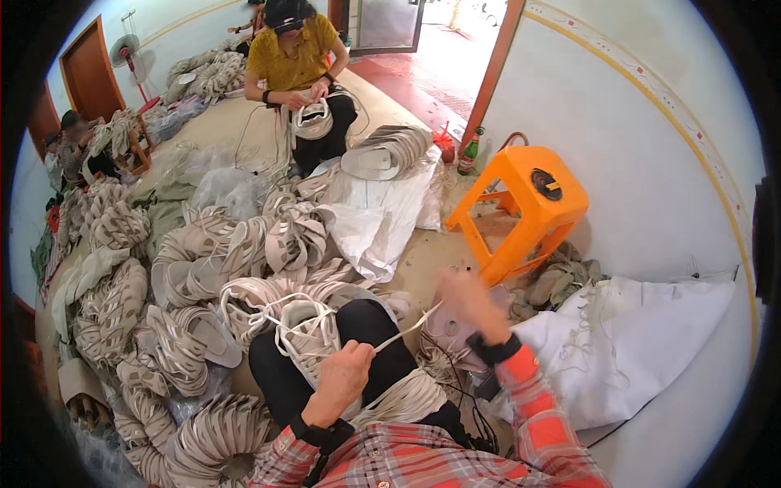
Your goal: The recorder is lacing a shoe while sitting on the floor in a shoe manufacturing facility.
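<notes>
A beige shoe upper point(307, 325) rests across my lap, with a pale lace threaded loosely over its opening. My left hand point(343, 376) is closed at the upper's near right side, gripping a cream shoelace point(407, 328). From that fist the lace runs taut, up and right, to my right hand point(476, 305). The right hand is raised off to the right and smeared by motion; its fingers seem closed on the lace's other end. A bundle of loose laces point(404, 398) lies over my right thigh.
Stacks of beige uppers point(207, 431) crowd my left and front. An orange stool point(529, 191) stands right, near a green bottle point(469, 153) and a white sack point(626, 342). Dark cables point(476, 411) lie beside my right leg. Across from me, a person point(301, 73) handles another upper.
</notes>
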`<state>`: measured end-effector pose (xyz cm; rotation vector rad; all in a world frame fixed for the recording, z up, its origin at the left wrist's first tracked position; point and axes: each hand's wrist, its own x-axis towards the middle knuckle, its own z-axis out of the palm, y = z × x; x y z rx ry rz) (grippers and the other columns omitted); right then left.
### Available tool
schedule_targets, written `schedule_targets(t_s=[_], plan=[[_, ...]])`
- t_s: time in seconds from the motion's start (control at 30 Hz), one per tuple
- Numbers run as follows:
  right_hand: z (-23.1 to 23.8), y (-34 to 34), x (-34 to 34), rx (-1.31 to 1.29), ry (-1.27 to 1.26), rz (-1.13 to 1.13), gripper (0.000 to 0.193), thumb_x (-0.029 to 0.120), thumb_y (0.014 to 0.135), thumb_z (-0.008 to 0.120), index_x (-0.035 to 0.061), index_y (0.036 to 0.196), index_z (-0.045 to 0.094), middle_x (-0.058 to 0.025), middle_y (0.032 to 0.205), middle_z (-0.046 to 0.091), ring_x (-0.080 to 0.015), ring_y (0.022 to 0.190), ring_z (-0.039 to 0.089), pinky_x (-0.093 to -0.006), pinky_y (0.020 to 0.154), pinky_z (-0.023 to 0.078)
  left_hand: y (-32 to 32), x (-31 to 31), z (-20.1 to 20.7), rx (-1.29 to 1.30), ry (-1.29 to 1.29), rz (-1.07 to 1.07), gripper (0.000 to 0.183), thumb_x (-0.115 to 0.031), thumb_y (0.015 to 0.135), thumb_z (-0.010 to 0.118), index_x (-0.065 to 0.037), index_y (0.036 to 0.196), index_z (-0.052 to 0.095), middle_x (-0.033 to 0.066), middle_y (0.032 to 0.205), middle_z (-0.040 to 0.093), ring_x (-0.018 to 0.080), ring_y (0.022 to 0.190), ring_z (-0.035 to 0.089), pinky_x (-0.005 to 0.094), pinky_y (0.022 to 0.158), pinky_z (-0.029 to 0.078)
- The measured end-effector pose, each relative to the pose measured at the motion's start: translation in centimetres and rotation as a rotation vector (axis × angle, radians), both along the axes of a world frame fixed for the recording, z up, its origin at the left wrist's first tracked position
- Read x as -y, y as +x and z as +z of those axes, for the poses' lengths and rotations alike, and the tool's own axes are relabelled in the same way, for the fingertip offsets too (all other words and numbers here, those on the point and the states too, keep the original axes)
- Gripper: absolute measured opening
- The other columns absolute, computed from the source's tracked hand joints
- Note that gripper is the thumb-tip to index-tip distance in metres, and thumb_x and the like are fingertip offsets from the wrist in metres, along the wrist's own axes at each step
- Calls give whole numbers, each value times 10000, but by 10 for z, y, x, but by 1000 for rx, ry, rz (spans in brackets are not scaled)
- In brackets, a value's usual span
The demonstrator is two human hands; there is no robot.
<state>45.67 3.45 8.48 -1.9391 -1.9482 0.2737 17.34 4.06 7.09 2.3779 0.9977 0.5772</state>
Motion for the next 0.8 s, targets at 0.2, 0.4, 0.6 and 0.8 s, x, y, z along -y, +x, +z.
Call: schedule_targets(t_s=[0.2,0.4,0.6,0.8], plan=[[-1,-100,-1,-616,-760,398,187,187,826,595,11,888,608,-75,654,633,-139,578,629,-266,514,490,-11,0,2,-137,-55,-58,83,-136,820,562,-95,885,590,104,752,538,325,662,569,419,582,458],[-44,32,35,238,-306,4,138,116,739,586,18,822,637,-202,754,610,-330,716,612,-382,645,491,-25,-23,-4,-65,313,5,186,-95,684,591,-56,865,572,91,830,541,260,775,554,371,661,446],[-42,78,80,-1277,167,-639,261,47,857,506,-60,1089,564,-172,1022,629,-250,857,638,-356,667,525,-58,-52,5,-397,474,73,153,-110,670,604,-68,809,556,76,818,514,225,811,505,330,706,396],[-32,28,75,-1330,305,-632,276,77,834,544,-39,1084,554,-112,954,628,-157,841,603,-256,750,478,-57,-44,24,-630,533,-43,144,-125,670,603,-62,785,542,82,804,511,224,805,494,322,713,371]])
